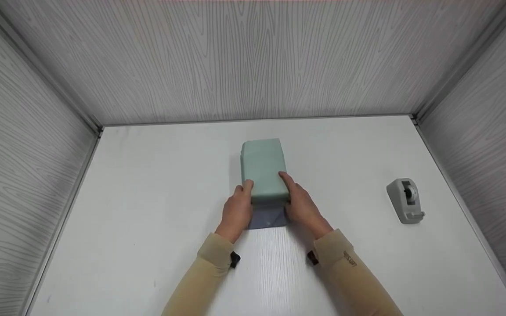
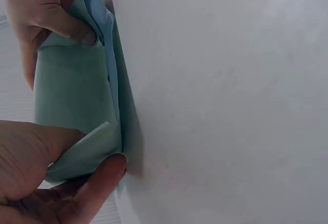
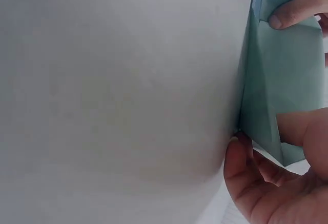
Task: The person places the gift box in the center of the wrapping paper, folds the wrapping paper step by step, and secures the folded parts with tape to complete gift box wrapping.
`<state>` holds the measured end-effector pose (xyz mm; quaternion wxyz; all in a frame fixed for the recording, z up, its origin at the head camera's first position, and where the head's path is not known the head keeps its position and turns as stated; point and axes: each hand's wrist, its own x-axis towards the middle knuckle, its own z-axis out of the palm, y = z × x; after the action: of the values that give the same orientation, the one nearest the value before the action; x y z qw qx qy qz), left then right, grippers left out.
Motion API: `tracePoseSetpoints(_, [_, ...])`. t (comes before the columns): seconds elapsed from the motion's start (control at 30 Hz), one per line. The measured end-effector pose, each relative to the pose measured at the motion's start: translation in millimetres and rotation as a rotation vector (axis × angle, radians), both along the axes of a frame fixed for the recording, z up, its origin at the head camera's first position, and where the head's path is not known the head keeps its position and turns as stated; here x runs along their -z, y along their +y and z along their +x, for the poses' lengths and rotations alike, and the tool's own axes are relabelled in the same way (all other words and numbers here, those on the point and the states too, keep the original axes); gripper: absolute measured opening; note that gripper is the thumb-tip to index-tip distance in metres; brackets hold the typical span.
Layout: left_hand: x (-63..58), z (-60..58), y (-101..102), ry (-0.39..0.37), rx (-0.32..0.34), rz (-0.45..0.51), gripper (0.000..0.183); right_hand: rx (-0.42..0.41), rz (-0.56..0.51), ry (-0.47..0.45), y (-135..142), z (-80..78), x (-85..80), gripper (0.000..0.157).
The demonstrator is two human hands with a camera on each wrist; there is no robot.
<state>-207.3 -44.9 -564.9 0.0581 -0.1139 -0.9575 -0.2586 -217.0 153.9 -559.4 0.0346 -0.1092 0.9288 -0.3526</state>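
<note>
A box-shaped parcel in pale green wrapping paper [image 1: 263, 166] lies on the white table, its near end facing the person. From that end a blue-grey paper flap [image 1: 268, 217] sticks out over the table. My left hand [image 1: 238, 210] is at the near left corner; in the left wrist view its thumb and fingers pinch a folded side of the green paper [image 2: 84, 155]. At the near right corner my right hand [image 1: 302, 207] pinches the opposite side, thumb inside the paper fold [image 3: 264, 111] and fingers outside, low by the table. The box inside is hidden by the paper.
A grey tape dispenser [image 1: 404, 201] with a roll in it stands to the right on the white table [image 1: 156, 184]. Grey wood-grain panels [image 1: 253, 61] enclose the table at the back and both sides.
</note>
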Motion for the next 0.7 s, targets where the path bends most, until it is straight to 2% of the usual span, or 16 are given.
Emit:
tracePoseSetpoints(0.13, [-2.4,2.9,-2.4,-0.03,0.005,0.025,0.051,0.036,-0.097,-0.021,4.6,2.9,-2.7,0.088])
tracePoseSetpoints(0.2, [-6.3,6.3,-4.1,-0.073,0.004,0.062,0.058,0.07,-0.132,-0.023,6.8,5.5,-4.1,0.083])
tracePoseSetpoints(0.27, [-11.0,10.4,-6.0,-0.124,0.001,0.102,0.066,0.109,-0.158,-0.033,8.9,9.4,-5.3,0.071])
tracePoseSetpoints(0.37, [-15.6,16.7,-8.1,-0.181,-0.016,0.163,0.073,0.163,-0.166,-0.045,10.5,16.4,-6.6,0.044])
tracePoseSetpoints(0.43, [-16.3,20.2,-9.4,-0.196,-0.03,0.2,0.074,0.185,-0.163,-0.05,10.4,20.5,-7.2,0.029])
tracePoseSetpoints(0.53, [-15.0,23.8,-10.2,-0.193,-0.074,0.236,0.067,0.196,-0.151,-0.038,9.7,23.4,-5.8,0.019])
tracePoseSetpoints(0.7, [-11.2,25.2,-10.9,-0.155,-0.12,0.205,0.043,0.192,-0.128,-0.049,7.0,26.3,-2.1,0.03])
